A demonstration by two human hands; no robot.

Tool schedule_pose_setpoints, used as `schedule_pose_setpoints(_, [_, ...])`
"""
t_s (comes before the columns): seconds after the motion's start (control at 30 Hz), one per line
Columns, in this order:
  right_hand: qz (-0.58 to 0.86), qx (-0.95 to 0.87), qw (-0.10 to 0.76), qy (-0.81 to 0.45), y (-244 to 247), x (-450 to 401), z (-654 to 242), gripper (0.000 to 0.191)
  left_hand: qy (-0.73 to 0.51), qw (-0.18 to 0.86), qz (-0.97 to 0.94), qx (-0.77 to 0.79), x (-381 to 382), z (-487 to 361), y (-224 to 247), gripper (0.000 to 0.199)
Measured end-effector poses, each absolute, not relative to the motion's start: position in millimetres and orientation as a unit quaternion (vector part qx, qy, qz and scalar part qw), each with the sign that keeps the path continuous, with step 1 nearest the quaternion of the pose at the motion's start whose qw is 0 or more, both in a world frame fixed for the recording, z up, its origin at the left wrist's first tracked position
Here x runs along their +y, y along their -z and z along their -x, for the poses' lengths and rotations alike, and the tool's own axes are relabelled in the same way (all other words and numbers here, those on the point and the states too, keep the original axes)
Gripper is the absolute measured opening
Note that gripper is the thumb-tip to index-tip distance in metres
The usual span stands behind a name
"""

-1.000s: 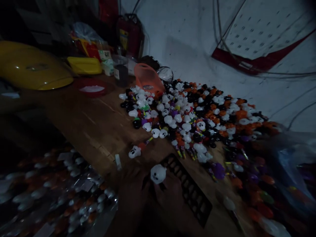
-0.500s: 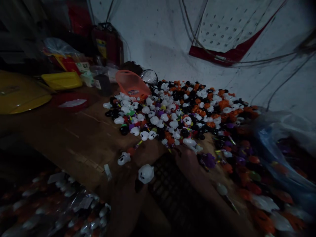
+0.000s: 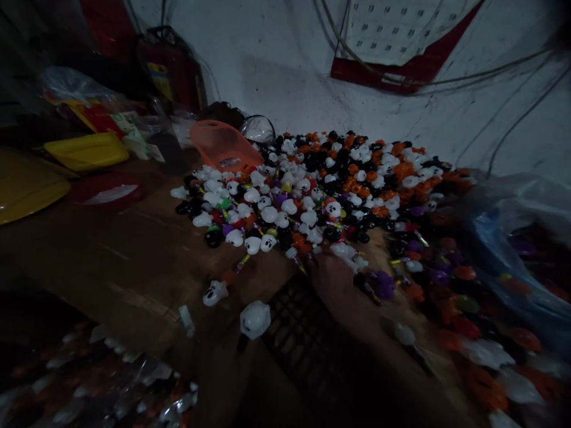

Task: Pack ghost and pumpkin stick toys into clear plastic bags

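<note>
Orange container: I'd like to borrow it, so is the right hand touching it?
Apart. The head view shows many small toys lying between the right hand and the orange container.

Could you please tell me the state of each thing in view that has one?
Left hand: dim, seemingly closed below the white head.
White head: upright, seemingly held.
Right hand: at the pile's near edge, grip unclear.
Black tray: between the forearms, near end lost in darkness.
Pile: heaped, mixed colors.
Orange scoop: tilted, beside the pile.
Clear bag: open.
Calendar: hanging, top out of frame.
</note>
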State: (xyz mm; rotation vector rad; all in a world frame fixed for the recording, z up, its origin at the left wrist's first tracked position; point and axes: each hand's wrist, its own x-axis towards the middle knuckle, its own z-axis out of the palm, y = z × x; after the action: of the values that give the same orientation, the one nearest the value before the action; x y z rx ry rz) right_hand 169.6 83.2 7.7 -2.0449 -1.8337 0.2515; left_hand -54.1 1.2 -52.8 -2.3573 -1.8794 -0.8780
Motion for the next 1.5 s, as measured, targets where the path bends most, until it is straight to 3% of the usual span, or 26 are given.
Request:
schedule_pose_setpoints(0.2, [0.747,-0.620,0.181,-0.158,-16,53,-188,0.018,0.328,0.024,0.742,-0.584,3,47,44,0.027])
schedule_pose_setpoints(0.4, [0.762,-0.620,0.122,-0.143,-34,25,-173,0.037,0.361,0.069,0.737,-0.567,4,44,44,0.031])
schedule_pose_setpoints(0.6, [0.680,-0.716,0.124,-0.098,-40,15,-164,0.025,0.359,0.029,0.739,-0.570,2,47,45,0.032])
schedule_pose_setpoints(0.67, [0.655,-0.724,0.158,-0.150,-39,16,-159,0.018,0.349,-0.020,0.739,-0.576,1,49,43,0.028])
schedule_pose_setpoints(0.77, [0.588,-0.709,0.291,-0.258,-26,19,-150,0.012,0.325,-0.105,0.726,-0.596,-1,50,37,0.019])
schedule_pose_setpoints(0.9, [0.501,-0.681,0.397,-0.358,-3,25,-137,0.010,0.319,-0.115,0.719,-0.606,-3,50,30,0.023])
schedule_pose_setpoints(1.27, [0.491,-0.742,0.378,-0.256,13,27,-133,0.013,0.319,-0.083,0.729,-0.601,-2,47,33,0.024])
schedule_pose_setpoints(1.5, [0.469,-0.753,0.390,-0.245,14,26,-128,0.015,0.341,-0.106,0.691,-0.628,-17,46,-6,0.046])
